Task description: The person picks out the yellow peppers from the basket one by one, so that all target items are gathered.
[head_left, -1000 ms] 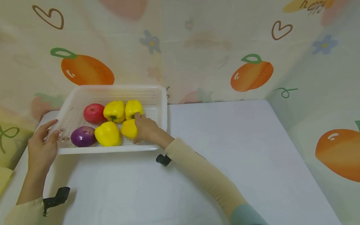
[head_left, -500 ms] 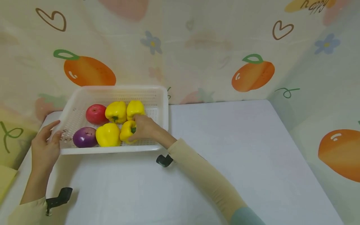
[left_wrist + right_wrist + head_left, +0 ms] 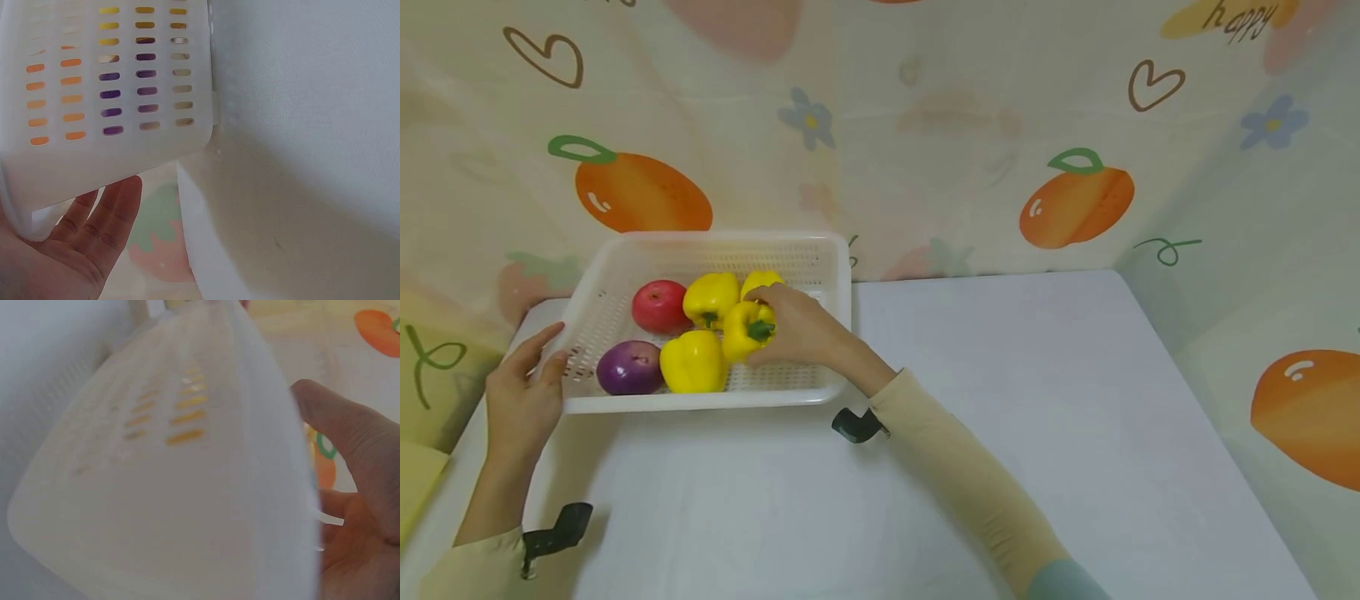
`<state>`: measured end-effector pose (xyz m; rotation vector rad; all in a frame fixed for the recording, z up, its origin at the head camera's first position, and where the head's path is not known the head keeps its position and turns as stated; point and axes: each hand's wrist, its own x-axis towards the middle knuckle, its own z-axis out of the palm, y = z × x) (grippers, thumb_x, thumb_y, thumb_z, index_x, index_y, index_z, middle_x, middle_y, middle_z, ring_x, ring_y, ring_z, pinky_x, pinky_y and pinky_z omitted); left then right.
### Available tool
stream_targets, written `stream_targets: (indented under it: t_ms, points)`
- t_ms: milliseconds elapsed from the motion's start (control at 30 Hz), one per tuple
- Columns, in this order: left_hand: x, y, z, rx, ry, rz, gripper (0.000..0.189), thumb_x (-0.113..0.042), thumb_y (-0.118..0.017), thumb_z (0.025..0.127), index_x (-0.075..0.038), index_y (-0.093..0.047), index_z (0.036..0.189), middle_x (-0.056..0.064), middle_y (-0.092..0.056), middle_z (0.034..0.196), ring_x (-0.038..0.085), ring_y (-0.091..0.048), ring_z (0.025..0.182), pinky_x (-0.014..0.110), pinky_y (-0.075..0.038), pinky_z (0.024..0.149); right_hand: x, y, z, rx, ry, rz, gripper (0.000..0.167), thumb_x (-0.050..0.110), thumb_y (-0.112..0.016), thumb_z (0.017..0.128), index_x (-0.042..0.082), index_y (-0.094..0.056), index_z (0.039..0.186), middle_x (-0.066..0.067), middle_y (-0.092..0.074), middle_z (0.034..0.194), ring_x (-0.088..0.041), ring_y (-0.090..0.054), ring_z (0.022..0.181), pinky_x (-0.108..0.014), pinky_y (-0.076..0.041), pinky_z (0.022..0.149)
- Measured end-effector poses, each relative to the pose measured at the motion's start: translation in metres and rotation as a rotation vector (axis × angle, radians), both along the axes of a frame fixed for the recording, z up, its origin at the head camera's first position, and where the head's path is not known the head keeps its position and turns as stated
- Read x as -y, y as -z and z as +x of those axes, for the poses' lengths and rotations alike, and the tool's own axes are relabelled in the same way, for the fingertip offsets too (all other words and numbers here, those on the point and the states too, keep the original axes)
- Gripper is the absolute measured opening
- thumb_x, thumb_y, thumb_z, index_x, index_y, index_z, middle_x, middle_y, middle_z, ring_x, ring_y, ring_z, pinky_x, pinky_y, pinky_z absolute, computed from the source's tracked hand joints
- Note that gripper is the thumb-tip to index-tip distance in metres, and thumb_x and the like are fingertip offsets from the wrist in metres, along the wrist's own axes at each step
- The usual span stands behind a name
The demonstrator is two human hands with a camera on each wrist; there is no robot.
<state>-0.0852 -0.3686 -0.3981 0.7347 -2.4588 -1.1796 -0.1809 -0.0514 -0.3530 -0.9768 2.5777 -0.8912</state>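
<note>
My right hand (image 3: 797, 327) grips a glossy yellow bell pepper (image 3: 745, 332).
Remotely, I see it in the right half of a white perforated plastic basket (image 3: 700, 402) (touching bottom or not, I can't tell), near the far left corner of the white desk (image 3: 1000, 450); my left hand (image 3: 523, 408) holds its left rim. Three other yellow peppers (image 3: 693, 362), a round red fruit (image 3: 659, 307) and a shiny purple fruit (image 3: 628, 368) lie inside.

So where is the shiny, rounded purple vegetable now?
In the head view, the rounded purple vegetable lies front-left inside the white plastic basket, left of a yellow bell pepper.
</note>
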Motion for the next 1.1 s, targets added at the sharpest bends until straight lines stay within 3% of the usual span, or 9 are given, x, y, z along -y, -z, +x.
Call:
stream_targets:
  t_ms: [333,600,733,833,1100]
  points:
    - [-0.001,0.000,0.000,-0.034,-0.019,-0.004,0.041,-0.019,-0.051,0.100,-0.023,-0.055,0.140,0.013,-0.047,0.144,0.010,-0.040,0.131,0.017,-0.027,0.106,-0.042,-0.035,-0.006,-0.099,0.041,-0.080,0.079,0.037,-0.081,0.075,0.010,-0.050,0.142,-0.006,-0.053,0.136,-0.017,-0.050,0.117,-0.027,-0.042,0.098]
    - [0.001,-0.001,0.004,-0.023,-0.024,0.010,0.041,-0.022,-0.051,0.100,-0.024,-0.053,0.141,0.008,-0.044,0.146,0.008,-0.037,0.134,0.022,-0.025,0.111,-0.071,-0.054,-0.015,-0.155,0.080,-0.101,0.076,0.035,-0.081,0.076,0.011,-0.050,0.141,-0.004,-0.054,0.130,-0.018,-0.051,0.114,-0.030,-0.044,0.096]
    - [0.002,0.000,0.007,-0.004,-0.050,0.027,0.041,-0.023,-0.051,0.100,-0.027,-0.053,0.141,0.006,-0.045,0.147,0.005,-0.037,0.133,0.020,-0.026,0.110,-0.085,-0.056,-0.024,-0.171,0.112,-0.110,0.077,0.036,-0.080,0.076,0.012,-0.049,0.142,-0.004,-0.053,0.129,-0.017,-0.051,0.114,-0.030,-0.043,0.097]
    - [0.000,0.002,0.005,-0.027,-0.046,0.037,0.040,-0.022,-0.052,0.100,-0.027,-0.054,0.140,0.009,-0.045,0.146,0.006,-0.038,0.132,0.019,-0.027,0.108,-0.099,-0.053,-0.030,-0.180,0.157,-0.114,0.076,0.035,-0.080,0.075,0.013,-0.051,0.142,-0.004,-0.053,0.127,-0.017,-0.051,0.111,-0.031,-0.044,0.095]
    - [-0.002,0.000,0.002,-0.045,-0.017,0.015,0.041,-0.020,-0.051,0.100,-0.024,-0.054,0.141,0.010,-0.044,0.146,0.015,-0.037,0.136,0.026,-0.025,0.113,-0.137,-0.035,-0.049,-0.155,0.255,-0.062,0.076,0.032,-0.080,0.075,0.010,-0.050,0.142,-0.010,-0.052,0.122,-0.023,-0.050,0.105,-0.037,-0.046,0.093]
